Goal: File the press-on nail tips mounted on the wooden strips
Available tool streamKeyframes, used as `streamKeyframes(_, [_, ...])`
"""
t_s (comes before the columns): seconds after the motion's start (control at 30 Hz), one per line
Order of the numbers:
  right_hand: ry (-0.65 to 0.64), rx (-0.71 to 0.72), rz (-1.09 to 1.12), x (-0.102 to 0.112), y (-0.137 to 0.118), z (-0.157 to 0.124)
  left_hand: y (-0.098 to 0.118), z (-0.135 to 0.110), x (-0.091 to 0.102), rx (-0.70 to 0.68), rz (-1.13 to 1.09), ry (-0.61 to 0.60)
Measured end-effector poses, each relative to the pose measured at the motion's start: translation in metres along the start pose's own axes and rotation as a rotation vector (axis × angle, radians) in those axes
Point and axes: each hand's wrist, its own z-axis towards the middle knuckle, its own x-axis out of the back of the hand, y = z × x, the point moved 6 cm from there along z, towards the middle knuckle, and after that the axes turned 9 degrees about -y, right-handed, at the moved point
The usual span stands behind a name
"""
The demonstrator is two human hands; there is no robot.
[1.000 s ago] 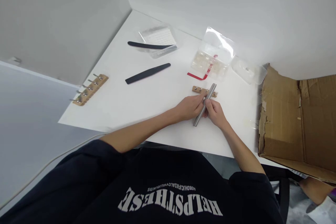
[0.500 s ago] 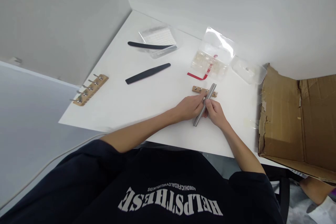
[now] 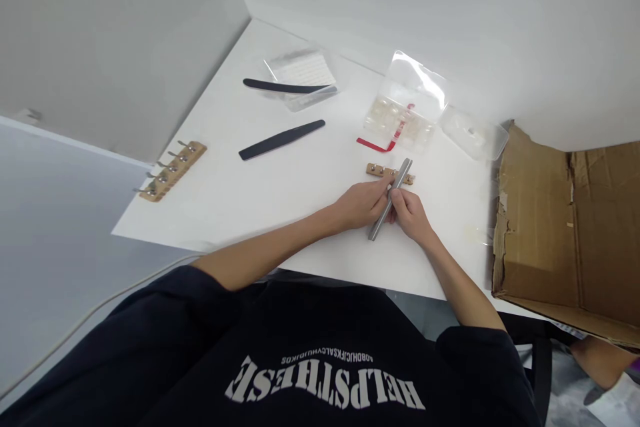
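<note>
A grey nail file [image 3: 404,171], thick and seen nearly edge-on with a pale line along it, slants between my hands above the white table. My left hand [image 3: 364,205] is closed against its left side, index finger stretched toward its upper part. From the other side my right hand [image 3: 412,215] grips it, thumb on top and fingers curled beneath. Whether anything small is pinched between the fingers is hidden. Just beyond the hands lies a short wooden stand [image 3: 379,171] with several small metal pegs, partly covered by the file and a fingertip.
Two black nail files [image 3: 282,140] lie left of centre, one across a clear bag of white pieces [image 3: 306,72]. A second pegged stand [image 3: 173,172] rests at the left edge. Behind my hands are an open clear case [image 3: 417,87], a red strip [image 3: 373,145] and a cardboard box [image 3: 537,233].
</note>
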Motion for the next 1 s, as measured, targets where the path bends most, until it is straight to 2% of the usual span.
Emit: streamKeyframes(1.0, [0.006,-0.003,-0.053,-0.0014,-0.0044,-0.0014,0.0025,-0.0021,0.0016,0.021,0.023,-0.018])
